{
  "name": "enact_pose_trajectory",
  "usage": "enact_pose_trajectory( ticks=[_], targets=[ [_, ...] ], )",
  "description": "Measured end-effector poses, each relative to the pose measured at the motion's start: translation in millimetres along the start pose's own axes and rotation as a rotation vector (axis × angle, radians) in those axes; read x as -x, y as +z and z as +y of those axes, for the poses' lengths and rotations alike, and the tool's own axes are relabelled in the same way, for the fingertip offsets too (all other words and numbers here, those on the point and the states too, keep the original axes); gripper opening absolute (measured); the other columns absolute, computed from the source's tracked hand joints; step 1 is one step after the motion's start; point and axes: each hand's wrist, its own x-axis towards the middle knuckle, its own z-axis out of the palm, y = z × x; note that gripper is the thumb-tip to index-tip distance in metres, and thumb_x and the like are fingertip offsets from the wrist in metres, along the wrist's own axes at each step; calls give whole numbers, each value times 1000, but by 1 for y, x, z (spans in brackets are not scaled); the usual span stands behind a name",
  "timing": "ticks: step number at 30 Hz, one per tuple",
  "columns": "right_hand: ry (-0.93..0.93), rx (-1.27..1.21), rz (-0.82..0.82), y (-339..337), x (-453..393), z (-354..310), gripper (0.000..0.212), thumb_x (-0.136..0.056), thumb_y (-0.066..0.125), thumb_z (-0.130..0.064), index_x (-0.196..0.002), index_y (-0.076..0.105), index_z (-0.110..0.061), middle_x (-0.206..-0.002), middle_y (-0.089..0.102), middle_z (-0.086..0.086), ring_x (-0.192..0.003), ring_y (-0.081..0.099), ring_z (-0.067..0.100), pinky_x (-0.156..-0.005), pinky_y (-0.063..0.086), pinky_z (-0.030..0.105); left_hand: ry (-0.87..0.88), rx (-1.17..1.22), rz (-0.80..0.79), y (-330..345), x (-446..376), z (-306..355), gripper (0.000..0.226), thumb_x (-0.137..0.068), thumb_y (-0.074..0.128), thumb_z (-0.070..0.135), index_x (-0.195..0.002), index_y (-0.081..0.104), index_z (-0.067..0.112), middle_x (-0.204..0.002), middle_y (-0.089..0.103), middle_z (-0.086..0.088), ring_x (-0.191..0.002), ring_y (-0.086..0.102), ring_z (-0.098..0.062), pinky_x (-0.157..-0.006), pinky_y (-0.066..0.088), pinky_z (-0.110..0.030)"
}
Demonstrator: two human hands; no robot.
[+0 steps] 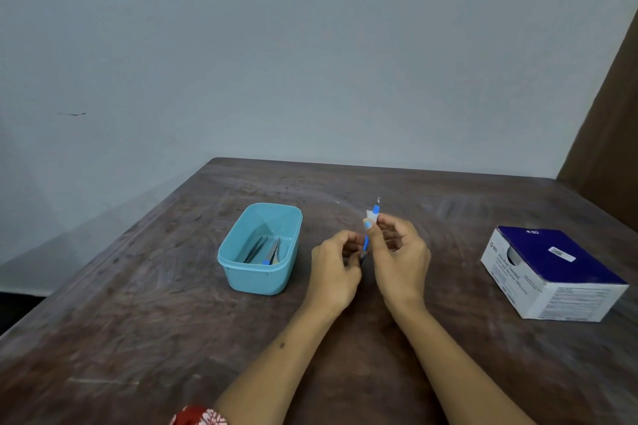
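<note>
Place: a plain room, more like a home corner set up for small clinical-style work than a fitted lab.
Wall: bare pale blue-grey wall (310, 45) with one dark scuff (71, 113).
Table: worn dark wooden table (138, 321), scratched, pushed against the wall.
Right edge: a brown panel (614, 114); door or curtain, cannot tell.
Supplies: a blue-and-white box of alcohol swabs (552, 272).
Storage: a household-style light blue plastic tub (226, 254) holding thin metal instruments (266, 250).
Work: bare left hand (336, 266) and right hand (400, 259) hold a thin blue-handled tool (366, 243) with a small white pad (372, 216) pinched round it.
</note>
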Motion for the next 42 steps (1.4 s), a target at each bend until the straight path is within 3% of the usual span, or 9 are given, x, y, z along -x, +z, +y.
enact_pose_trajectory(
  ticks=[7, 11, 17, 25, 30, 33, 35, 38, 42],
  targets=[
    [56, -17, -67, 2, 1, 0, 9, -80, 73, -22, -78, 66, -28, -75, 70, -4, -64, 64, 3, -59, 49, 13, 15, -2, 70, -1, 0, 0, 27, -83, 56, -5, -100, 67, 12, -88, 71, 1, -78, 62, -1, -69, 46, -4],
    [27, -22, 26, 1, -2, 2, 8, -82, 71, -22, -83, 66, -28, -81, 68, -2, -66, 62, 2, -60, 49, 14, 52, -46, 2, -1, 0, 0, 24, -83, 57, -5, -99, 67, 10, -89, 71, -1, -82, 64, -6, -73, 48, -9],
    [97, -17, -34, 1, -2, 2, 9, -79, 74, -24, -81, 70, -15, -68, 68, -7, -58, 59, -3, -58, 45, 8, 67, -63, 50, -2, 0, -2, 25, -82, 57, -6, -98, 68, 9, -88, 72, -1, -80, 63, -4, -70, 43, -1],
    [43, -61, 96, -2, -3, -1, 5, -81, 72, -22, -83, 68, -20, -74, 69, -3, -64, 62, 2, -61, 47, 11, 122, -122, -13, -5, 0, -1, 29, -83, 55, -6, -103, 66, 12, -97, 69, 1, -88, 61, -1, -77, 45, -3],
    [97, -29, -55, 2, -1, -2, 6, -79, 75, -21, -78, 70, -17, -66, 67, -11, -57, 60, -6, -58, 44, 6, 112, -95, 53, -7, -1, -3, 25, -84, 57, -3, -100, 67, 13, -93, 71, 0, -86, 64, -5, -78, 50, -13],
    [61, -36, 4, 1, -1, -3, 5, -80, 74, -22, -81, 70, -19, -70, 67, -10, -62, 62, -2, -60, 46, 8, 107, -87, 30, -7, 0, -1, 24, -84, 57, -4, -100, 66, 13, -93, 70, 1, -86, 62, -3, -76, 47, -7],
    [53, -55, 63, -2, -2, -2, 6, -81, 73, -23, -84, 69, -20, -74, 67, -7, -66, 62, 0, -59, 46, 9, 103, -74, -7, -5, 0, 0, 25, -84, 56, -5, -100, 66, 12, -95, 70, 0, -87, 63, -5, -80, 50, -12],
    [96, -52, 6, -1, -3, -1, 8, -80, 74, -22, -83, 71, -17, -71, 68, -8, -61, 61, -3, -59, 46, 8, 97, -64, -9, -5, 1, 0, 25, -83, 56, -5, -99, 66, 12, -94, 70, -2, -88, 65, -7, -82, 52, -19],
    [82, -58, 32, 0, -2, -4, 5, -80, 74, -21, -81, 70, -18, -69, 67, -10, -61, 61, -4, -60, 46, 8, 99, -101, 3, -7, -1, -2, 24, -84, 55, -5, -98, 66, 11, -95, 70, -1, -88, 63, -6, -77, 48, -10]
  ],
)
